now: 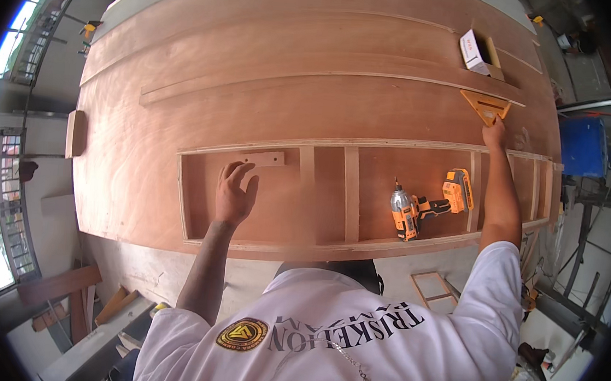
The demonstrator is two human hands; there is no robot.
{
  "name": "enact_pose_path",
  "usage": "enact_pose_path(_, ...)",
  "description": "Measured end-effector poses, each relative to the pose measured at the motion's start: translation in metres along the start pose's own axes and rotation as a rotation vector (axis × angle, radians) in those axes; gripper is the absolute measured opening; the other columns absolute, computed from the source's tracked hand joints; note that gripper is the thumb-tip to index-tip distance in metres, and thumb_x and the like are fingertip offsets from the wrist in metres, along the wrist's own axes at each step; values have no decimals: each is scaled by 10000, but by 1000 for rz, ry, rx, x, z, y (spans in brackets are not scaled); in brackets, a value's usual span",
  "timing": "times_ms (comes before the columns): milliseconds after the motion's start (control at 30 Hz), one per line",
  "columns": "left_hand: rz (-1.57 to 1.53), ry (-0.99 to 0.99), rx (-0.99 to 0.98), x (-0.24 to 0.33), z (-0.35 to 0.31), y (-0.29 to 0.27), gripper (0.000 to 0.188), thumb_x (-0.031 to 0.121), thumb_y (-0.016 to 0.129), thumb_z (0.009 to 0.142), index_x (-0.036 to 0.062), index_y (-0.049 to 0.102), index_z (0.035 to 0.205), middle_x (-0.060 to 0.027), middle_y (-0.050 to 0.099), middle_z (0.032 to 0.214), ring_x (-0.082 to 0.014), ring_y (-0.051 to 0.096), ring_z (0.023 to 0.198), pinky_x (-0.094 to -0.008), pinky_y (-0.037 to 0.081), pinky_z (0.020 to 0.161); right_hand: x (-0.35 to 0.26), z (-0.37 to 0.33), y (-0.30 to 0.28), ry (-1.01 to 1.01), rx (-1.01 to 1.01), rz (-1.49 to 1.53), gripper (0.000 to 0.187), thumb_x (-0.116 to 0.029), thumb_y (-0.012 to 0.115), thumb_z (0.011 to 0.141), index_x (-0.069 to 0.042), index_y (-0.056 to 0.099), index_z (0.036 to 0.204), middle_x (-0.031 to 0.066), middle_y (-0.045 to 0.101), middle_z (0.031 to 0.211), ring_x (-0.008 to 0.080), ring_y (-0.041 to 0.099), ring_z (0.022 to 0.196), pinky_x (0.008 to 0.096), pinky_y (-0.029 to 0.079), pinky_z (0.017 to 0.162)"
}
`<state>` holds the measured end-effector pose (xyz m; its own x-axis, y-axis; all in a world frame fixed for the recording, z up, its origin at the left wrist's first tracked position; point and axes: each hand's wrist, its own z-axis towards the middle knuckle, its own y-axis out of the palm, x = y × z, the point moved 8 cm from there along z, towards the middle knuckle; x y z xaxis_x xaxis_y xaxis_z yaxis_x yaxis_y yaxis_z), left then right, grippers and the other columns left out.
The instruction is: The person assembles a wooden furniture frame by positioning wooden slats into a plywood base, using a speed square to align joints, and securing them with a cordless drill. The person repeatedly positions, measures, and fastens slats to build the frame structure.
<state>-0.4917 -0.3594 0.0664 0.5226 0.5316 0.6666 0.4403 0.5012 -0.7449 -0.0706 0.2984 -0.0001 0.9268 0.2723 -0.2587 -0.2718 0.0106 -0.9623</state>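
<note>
Reddish plywood (pixel 240 119) spreads below me in the head view, where my right hand (pixel 494 135) pinches an orange speed square (pixel 483 106) beyond the far rail of a ladder-like wooden frame (pixel 350 190), my left hand (pixel 235 194), fingers loosely spread, is near a drilled wooden strip (pixel 265 159), and a cordless impact driver (pixel 405 217) lies between the rails.

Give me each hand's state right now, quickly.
Left hand: open, nothing held, near the small wooden strip.
Right hand: closed, holding the orange triangular square.
</note>
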Motion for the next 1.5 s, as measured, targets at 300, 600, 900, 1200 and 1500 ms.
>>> enact_pose_path(300, 119, -175, 84, -18, -42, -12, 272, 133, 740, 880, 68, 714, 1143, -146, 659, 1183, -347, 628, 1125, -435, 517, 964, -11, -7, -8, -353, -41, -291, 300, -139, 628, 979, 5, 656, 1240, 218, 688, 1167, 412, 649, 1110, 470, 527, 930)
enact_pose_path(600, -210, 140, -31, 93, -66, 46, 312, 134, 737, 853, 56, 685, 1150, -128, 651, 1146, -355, 597, 1098, -454, 501, 958, -176, -169, -207, -805, 446, 14, 140, -118, 679, 933, -12, 711, 1019, 128, 688, 888, 299, 676, 771, 394, 549, 684)
enact_pose_path(900, -263, 248, 51, 213, -71, 53, 825, 191, 815, 796, 100, 434, 1522, -259, 494, 1422, -486, 460, 1359, -530, 442, 1109, -337, -365, -157, -395, -324, 851, 99, -68, 709, 943, 29, 704, 924, 8, 657, 746, 52, 579, 667, 229, 466, 600)
enact_pose_path(1200, -645, 13, 273, 74, -57, -30, 474, 26, 567, 994, 70, 482, 1459, -138, 644, 1174, -189, 645, 908, -336, 528, 779, -367, -299, -79, -560, -241, 818, 195, -187, 706, 972, -1, 740, 1019, 82, 702, 817, 161, 675, 761, 300, 530, 694)
enact_pose_path(1500, -38, -287, -233, -12, -38, -93, 312, 206, 577, 1036, 68, 623, 1313, -191, 722, 1043, -391, 686, 970, -466, 530, 873, -371, -307, 54, -945, -196, 474, 259, -187, 754, 884, -61, 698, 1104, 85, 712, 1011, 303, 666, 983, 434, 470, 894)
